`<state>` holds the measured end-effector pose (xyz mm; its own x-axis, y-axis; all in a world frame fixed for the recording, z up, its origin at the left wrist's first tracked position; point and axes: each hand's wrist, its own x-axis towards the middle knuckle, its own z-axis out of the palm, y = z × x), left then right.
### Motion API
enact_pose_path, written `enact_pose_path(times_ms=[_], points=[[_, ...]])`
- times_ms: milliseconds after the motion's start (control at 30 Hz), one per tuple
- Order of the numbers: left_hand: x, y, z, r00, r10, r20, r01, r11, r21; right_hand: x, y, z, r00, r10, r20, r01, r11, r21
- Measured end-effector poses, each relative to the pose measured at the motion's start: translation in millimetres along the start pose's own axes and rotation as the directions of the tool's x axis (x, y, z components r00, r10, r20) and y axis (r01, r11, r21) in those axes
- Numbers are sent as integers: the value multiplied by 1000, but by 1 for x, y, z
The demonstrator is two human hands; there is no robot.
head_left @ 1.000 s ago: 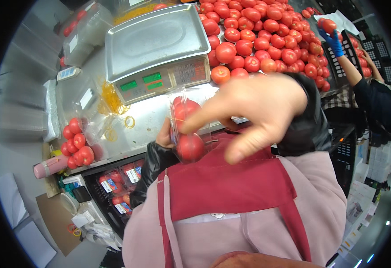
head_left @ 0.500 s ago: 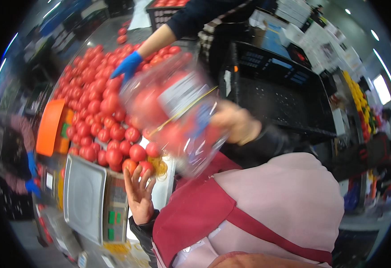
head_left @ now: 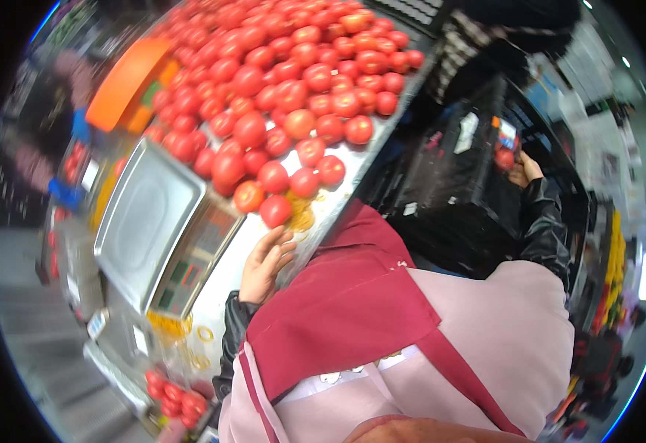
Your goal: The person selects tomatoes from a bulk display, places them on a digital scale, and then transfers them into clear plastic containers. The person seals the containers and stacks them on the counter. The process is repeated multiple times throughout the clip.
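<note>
My right hand (head_left: pixel 527 170) reaches down inside a black plastic crate (head_left: pixel 441 166) at my right. Its fingers are closed at the side of a clear plastic pack of tomatoes (head_left: pixel 504 156), which shows a white label; the crate wall hides much of the pack. My left hand (head_left: pixel 265 264) is at the table's near edge, fingers stretched out and holding nothing. Just beyond its fingertips lie yellow rubber bands (head_left: pixel 301 213) and the nearest tomato (head_left: pixel 275 211). A large heap of loose red tomatoes (head_left: pixel 286 96) spreads over the metal table (head_left: pixel 349 159).
Left of my left hand stands a weighing scale (head_left: pixel 149 221) with a metal pan. An orange plastic bin (head_left: pixel 127 85) leans beside the heap. More rubber bands (head_left: pixel 168 325) and packed tomatoes (head_left: pixel 175 399) lie lower left. Blue-gloved co-workers' hands (head_left: pixel 66 193) show at far left.
My right hand has carried the tomato pack from over the table into the crate at right. The co-worker's blue-gloved hand has left the heap. My view has shifted; my left hand stays open.
</note>
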<state>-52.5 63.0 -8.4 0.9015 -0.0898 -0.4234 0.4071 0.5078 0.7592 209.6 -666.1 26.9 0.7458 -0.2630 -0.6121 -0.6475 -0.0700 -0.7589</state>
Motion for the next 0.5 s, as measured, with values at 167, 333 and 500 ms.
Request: enact_pose_path(times_ms=[167,333,500], points=[[-25,-16,-9,977,49,-209,-53,999,-13,-93,-122,216,445,-893,61,815,376,-440],[-22,-17,-3,957,171,-236,-166,985,43,-219,-109,448,88,-899,428,995,102,11],[-35,-18,-8,926,216,-309,-176,972,152,-134,-37,624,-64,-755,653,985,-152,-79]])
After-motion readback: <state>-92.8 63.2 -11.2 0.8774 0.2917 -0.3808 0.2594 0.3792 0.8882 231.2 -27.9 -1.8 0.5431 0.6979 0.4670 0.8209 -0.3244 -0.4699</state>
